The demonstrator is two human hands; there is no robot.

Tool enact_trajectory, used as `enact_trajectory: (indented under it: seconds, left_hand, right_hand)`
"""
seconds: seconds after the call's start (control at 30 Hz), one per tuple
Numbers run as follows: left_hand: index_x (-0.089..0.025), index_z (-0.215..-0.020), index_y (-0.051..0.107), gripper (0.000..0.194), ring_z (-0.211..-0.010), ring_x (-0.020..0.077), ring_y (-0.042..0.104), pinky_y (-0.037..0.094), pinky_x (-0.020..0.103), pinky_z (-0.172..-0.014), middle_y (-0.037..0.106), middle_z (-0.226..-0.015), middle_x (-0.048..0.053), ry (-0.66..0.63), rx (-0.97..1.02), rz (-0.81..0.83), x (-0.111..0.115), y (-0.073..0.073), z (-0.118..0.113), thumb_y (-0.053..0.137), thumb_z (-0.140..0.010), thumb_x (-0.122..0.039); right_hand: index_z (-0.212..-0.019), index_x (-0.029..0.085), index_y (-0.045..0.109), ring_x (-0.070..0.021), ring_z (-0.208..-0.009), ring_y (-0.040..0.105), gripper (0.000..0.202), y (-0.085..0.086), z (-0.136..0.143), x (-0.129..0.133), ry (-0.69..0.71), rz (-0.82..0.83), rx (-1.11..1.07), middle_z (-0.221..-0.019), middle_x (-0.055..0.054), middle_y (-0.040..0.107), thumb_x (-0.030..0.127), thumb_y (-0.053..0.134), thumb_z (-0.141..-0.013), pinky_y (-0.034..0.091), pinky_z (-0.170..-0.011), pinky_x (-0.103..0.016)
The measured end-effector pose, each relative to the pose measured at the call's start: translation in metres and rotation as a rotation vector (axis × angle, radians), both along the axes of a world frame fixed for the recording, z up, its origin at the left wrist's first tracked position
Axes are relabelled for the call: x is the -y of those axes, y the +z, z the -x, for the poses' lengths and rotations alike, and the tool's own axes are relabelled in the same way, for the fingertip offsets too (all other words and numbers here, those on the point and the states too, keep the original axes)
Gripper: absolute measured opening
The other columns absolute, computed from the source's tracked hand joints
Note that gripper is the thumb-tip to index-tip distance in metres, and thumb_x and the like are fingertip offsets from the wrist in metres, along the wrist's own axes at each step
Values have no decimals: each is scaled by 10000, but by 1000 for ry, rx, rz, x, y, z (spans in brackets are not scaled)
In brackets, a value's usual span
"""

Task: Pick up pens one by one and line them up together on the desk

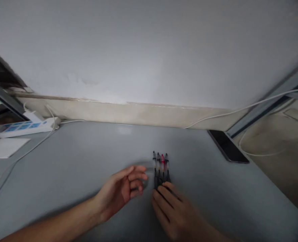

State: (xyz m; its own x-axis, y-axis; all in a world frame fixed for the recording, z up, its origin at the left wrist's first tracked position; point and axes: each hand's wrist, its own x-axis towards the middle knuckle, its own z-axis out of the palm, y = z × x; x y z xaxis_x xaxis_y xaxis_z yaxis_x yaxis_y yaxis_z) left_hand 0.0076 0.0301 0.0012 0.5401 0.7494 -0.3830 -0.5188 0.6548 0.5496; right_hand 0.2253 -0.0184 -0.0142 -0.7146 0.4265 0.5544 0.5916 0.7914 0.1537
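Several pens (161, 166) lie side by side on the grey table (88, 158), mostly clear barrels with black grips, one with red inside. My right hand (171, 210) rests palm down just in front of them, its fingertips touching the pens' near ends. My left hand (123, 188) hovers to the left of the pens, palm turned toward them, fingers loosely curled and apart, holding nothing.
A dark phone (228, 147) lies at the table's right edge. A white power strip (25, 127) with blue sockets and a white cable sits at the back left, beside a white pad (5, 147). Another white cable (239, 111) runs along the wall.
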Motion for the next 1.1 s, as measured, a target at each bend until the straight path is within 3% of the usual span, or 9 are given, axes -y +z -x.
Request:
enact_trajectory:
  seconds: [0.13,0.3,0.57,0.63,0.8,0.87,0.93,1.03,1.1]
  left_hand:
    - [-131,-1036,801,314,-772,145,656,510,276,-761,795,-945,58,-11,23,25,1,-1,0,835,-821,-357]
    - [-126,-1040,805,302,-798,161,647,506,296,-790,778,-1032,93,-5,-25,-85,7,2,0,790,-870,-375]
    - [-171,-1076,814,270,-851,179,662,509,314,-829,741,-1216,112,9,-113,-115,7,3,2,786,-871,-345]
    - [-180,-1092,809,287,-862,186,668,515,322,-831,738,-1228,118,0,-111,-104,8,3,2,803,-855,-341]
    - [-227,-1155,787,345,-905,193,673,533,326,-824,690,-1311,109,8,-168,-155,10,3,3,843,-830,-326]
    - [-272,-1213,760,437,-931,199,679,539,319,-803,646,-1377,96,24,-218,-171,10,5,3,884,-796,-312]
    - [-315,-1266,727,531,-928,194,688,537,300,-767,629,-1395,84,25,-243,-158,9,7,2,915,-769,-299]
    - [-294,-1251,726,521,-795,128,670,510,244,-696,710,-1187,63,54,-220,-145,7,7,0,925,-769,-294]
    - [-250,-1185,750,449,-715,90,638,496,214,-674,733,-1003,35,103,-196,-142,5,6,-1,925,-775,-295]
  right_hand:
    - [-929,112,817,-286,-920,694,471,-1,-2,1,-34,20,13,-940,-100,850,68,372,-1076,454,-962,-458]
    - [-909,117,823,-293,-920,692,368,-3,-4,1,-44,37,18,-961,-117,854,88,482,-1046,484,-941,-444]
    - [-1140,162,731,-228,-936,708,425,18,-27,4,18,112,-185,-1026,-85,815,131,308,-1116,536,-903,-370]
    - [-1295,188,663,-222,-949,730,318,17,-36,6,-28,313,-416,-1013,-74,782,102,477,-1052,569,-929,-356]
    - [-1184,248,702,-247,-781,760,243,13,-38,8,-112,396,-531,-933,-62,779,210,673,-946,642,-749,-377]
    - [-1120,247,714,-246,-763,764,222,16,-32,8,-147,526,-572,-912,-60,780,256,735,-899,647,-710,-366]
    - [-1066,247,709,-236,-739,762,216,20,-25,8,-210,781,-673,-880,-50,776,278,768,-860,643,-678,-349]
    - [-999,249,677,-221,-701,755,232,25,-17,12,-301,1245,-891,-827,-28,761,282,799,-805,625,-637,-321]
    - [-963,251,648,-209,-669,747,235,25,-13,16,-325,1417,-977,-797,-12,749,270,799,-783,606,-610,-302]
